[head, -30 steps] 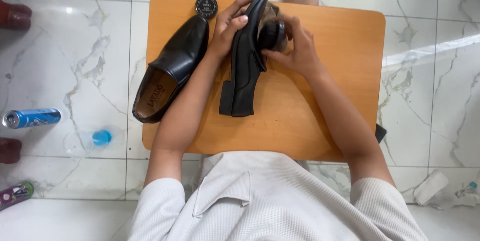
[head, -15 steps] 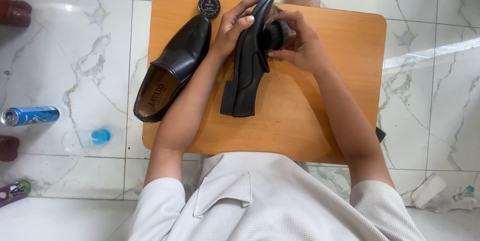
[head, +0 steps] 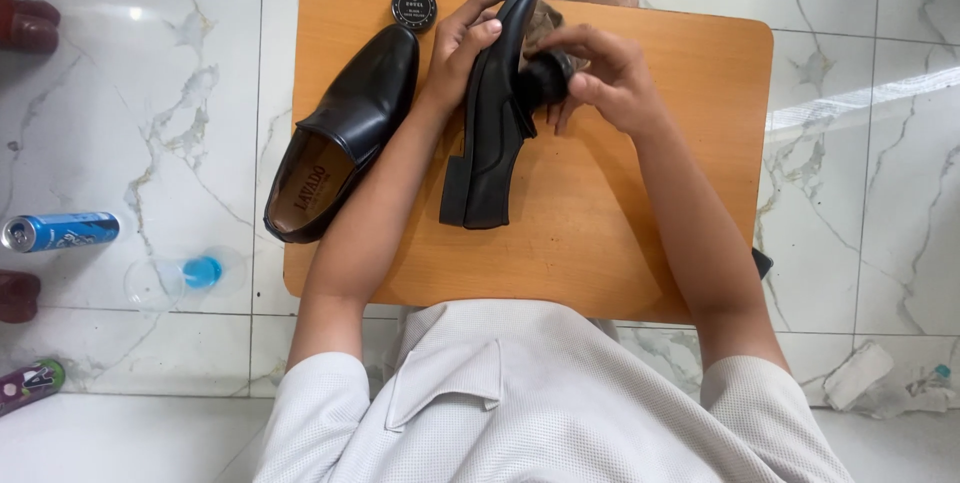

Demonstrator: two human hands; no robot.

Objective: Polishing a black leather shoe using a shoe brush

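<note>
A black leather shoe [head: 492,133] lies on its side on the orange wooden board [head: 600,233]. My left hand [head: 462,48] grips its upper near the toe. My right hand [head: 612,78] holds a dark shoe brush [head: 545,78] and presses it against the shoe's side. The second black shoe [head: 345,138] rests upright on the board to the left, opening toward me. A round black polish tin [head: 414,7] sits at the board's far edge, just beyond the left hand.
The board lies across my lap above a white marble floor. On the floor to the left lie a blue can [head: 60,231], a clear plastic bottle with a blue cap [head: 185,275] and dark red footwear [head: 28,25]. Crumpled paper [head: 880,378] lies at the right.
The brush in my right hand has slid slightly along the shoe's side. The left hand keeps the same grip on the shoe.
</note>
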